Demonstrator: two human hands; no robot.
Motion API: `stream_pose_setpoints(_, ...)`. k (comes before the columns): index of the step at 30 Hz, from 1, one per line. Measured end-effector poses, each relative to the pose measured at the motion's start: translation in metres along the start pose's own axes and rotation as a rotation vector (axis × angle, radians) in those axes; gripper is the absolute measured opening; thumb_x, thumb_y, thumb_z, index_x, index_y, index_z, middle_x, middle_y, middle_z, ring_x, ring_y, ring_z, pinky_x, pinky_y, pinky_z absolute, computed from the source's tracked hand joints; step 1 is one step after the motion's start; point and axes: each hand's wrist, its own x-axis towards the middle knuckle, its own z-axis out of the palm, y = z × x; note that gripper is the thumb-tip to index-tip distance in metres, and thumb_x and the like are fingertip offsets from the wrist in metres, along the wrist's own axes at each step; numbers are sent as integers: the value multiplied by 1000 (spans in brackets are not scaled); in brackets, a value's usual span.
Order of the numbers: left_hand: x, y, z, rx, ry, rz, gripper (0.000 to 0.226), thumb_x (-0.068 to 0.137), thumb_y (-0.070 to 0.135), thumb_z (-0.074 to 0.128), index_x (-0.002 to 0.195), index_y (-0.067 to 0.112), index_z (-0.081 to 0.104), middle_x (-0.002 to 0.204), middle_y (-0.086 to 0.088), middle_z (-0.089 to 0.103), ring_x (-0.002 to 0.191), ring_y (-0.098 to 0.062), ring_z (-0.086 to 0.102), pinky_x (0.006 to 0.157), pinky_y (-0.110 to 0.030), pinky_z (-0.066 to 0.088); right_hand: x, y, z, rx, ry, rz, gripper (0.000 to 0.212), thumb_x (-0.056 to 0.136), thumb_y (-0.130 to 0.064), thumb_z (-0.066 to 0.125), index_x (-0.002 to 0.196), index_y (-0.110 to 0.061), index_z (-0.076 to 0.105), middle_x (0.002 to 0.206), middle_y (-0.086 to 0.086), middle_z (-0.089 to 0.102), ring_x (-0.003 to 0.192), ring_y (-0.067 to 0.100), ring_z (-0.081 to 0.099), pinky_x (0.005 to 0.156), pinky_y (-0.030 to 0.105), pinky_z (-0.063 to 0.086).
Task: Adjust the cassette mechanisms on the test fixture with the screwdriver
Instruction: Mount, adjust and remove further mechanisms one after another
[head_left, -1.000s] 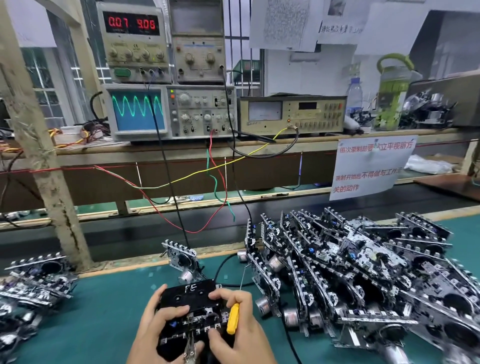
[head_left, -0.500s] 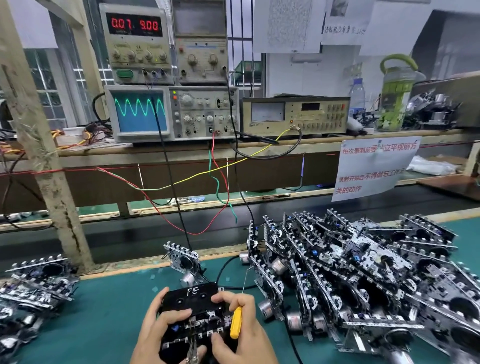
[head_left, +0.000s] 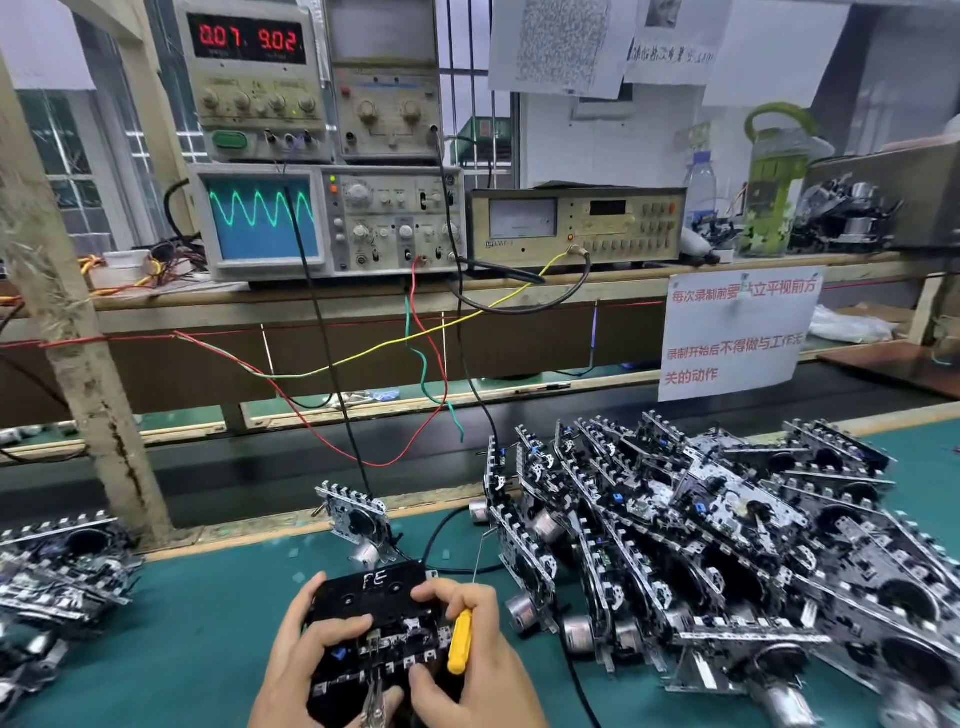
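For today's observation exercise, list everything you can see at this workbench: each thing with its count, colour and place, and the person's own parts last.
Test fixture: one, black, front centre on the green mat, marked FE.
Screwdriver: one, yellow handle, at the fixture's right side.
Cassette mechanisms: a large pile, too many to count, silver and black, right of the fixture; a smaller pile at far left; one standing alone behind the fixture.
Oscilloscope: one, beige, on the shelf, green wave on screen.
Power supply: one, beige, red digits, atop the oscilloscope.
Meter unit: one, beige, shelf centre.
Green bottle: one, shelf right.
Notice: one, white with red writing, hanging from the shelf.
Left hand: holds the fixture.
Right hand: grips the screwdriver.
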Motion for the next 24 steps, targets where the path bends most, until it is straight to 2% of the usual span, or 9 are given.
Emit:
stream_pose_setpoints(4,2,6,0,-5,-5,8,53,54,51,76,106,53,68,151,-3,45,135,-12,46,107,-2,28,0,-1,0,-6,-2,7,45,77,-42,56,98,-55,19,142,-32,43,98,-1,61,75,12,38)
stream_pose_setpoints(8,3,7,1,-10,7,-6,51,53,52,74,102,58,67,151,-4,46,136,-20,49,107,-4,29,0,0,0,-11,-8,4,46,77,-41,57,97,-55,18,142,-32,43,93,-3,61,73,10,36)
stream_pose_setpoints(11,2,7,2,-14,5,1,52,53,51,75,104,54,68,152,-3,45,134,-13,49,106,-3,31,0,0,0,-17,-5,-1,47,78,-40,57,97,-56,18,142,-32,44,91,-4,60,73,9,36)
stream_pose_setpoints(17,-3,-1,2,7,14,-1,52,54,52,78,105,50,69,154,5,43,136,-7,47,104,-5,35,1,3,1,-31,10,-4,43,79,-43,58,97,-50,19,141,-33,45,98,5,63,80,21,46)
stream_pose_setpoints(24,-5,-6,1,41,17,-10,54,59,48,79,111,42,71,155,14,41,134,0,48,104,-6,35,3,9,3,-26,-16,14,46,79,-47,60,106,-29,28,145,-33,41,108,-4,61,88,24,49)
